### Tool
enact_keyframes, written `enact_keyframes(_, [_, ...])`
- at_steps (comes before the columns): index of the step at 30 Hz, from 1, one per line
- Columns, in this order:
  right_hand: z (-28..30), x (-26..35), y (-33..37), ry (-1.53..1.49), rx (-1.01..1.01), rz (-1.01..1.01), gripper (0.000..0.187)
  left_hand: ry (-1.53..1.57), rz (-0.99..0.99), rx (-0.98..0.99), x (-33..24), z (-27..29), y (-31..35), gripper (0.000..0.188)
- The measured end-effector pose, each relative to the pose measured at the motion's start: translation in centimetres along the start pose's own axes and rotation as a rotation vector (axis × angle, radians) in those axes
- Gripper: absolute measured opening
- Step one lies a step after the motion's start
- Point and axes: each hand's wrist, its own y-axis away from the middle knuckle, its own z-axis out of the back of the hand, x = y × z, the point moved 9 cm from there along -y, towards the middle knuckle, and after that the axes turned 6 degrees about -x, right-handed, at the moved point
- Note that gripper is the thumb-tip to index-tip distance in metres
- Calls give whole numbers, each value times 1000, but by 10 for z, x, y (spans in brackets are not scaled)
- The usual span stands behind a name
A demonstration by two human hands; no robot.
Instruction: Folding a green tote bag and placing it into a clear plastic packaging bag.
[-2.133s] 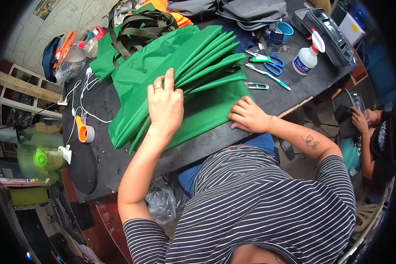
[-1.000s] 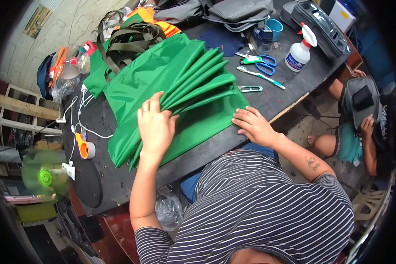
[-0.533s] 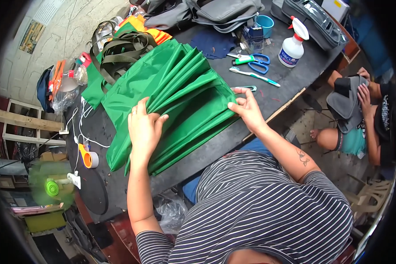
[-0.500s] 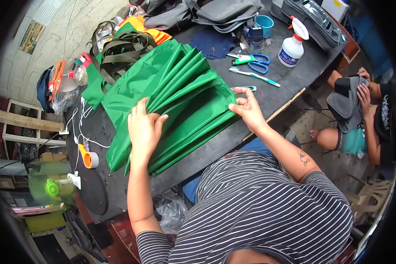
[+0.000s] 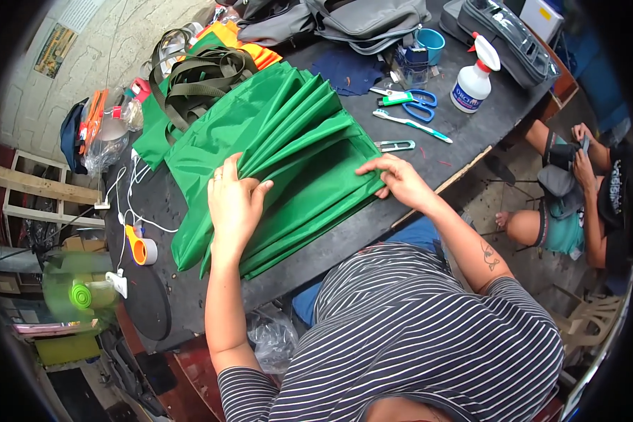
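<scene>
A stack of green fabric bags (image 5: 218,165) lies on the dark table, its upper layers folded back in a fan of pleats. My left hand (image 5: 235,200) is closed on those gathered layers, thumb toward the right and fingers partly hidden in the folds. At the stack's right corner, my right hand (image 5: 399,181) pinches the edge of the lower layers, fingers on top and thumb at the rim. Olive webbing straps (image 5: 207,77) heap over the far left end of the bags. Just past my right hand lies a small cutter (image 5: 395,145).
Beyond my right hand are a toothbrush (image 5: 413,126), blue scissors (image 5: 420,105) and a white spray bottle (image 5: 475,77). Grey bags (image 5: 366,21) crowd the far edge. An orange tape roll (image 5: 145,252) and a fan (image 5: 81,295) sit at left. Another person (image 5: 577,190) handles grey cloth at right.
My right hand has slid down along the bags' right edge toward the near corner, and its grip has turned. My left hand keeps its hold. The other person's grey piece has shifted.
</scene>
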Motion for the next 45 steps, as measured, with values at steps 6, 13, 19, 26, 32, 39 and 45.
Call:
enact_keyframes(6, [-2, 10, 10, 510, -59, 145, 22, 3, -4, 5, -1, 0, 2, 26])
enact_keyframes(13, [22, 90, 17, 305, -597, 639, 41, 61, 7, 43, -6, 0, 5, 41])
enact_keyframes(19, [7, 92, 11, 613, -505, 793, 27, 141, 47, -13, 0, 1, 4, 47])
enact_keyframes(26, [-3, 79, 22, 842, -264, 984, 21, 125, 20, -41, -3, 3, 7, 46])
enact_keyframes(32, [20, 99, 36, 424, -455, 927, 46, 103, 11, -3, -10, 0, 11, 44])
enact_keyframes(39, [6, 121, 33, 622, -490, 1047, 26, 92, -4, 9, -17, -1, 16, 39])
enact_keyframes(45, [7, 119, 29, 615, -445, 930, 69, 86, -33, -51, -27, 0, 24, 38])
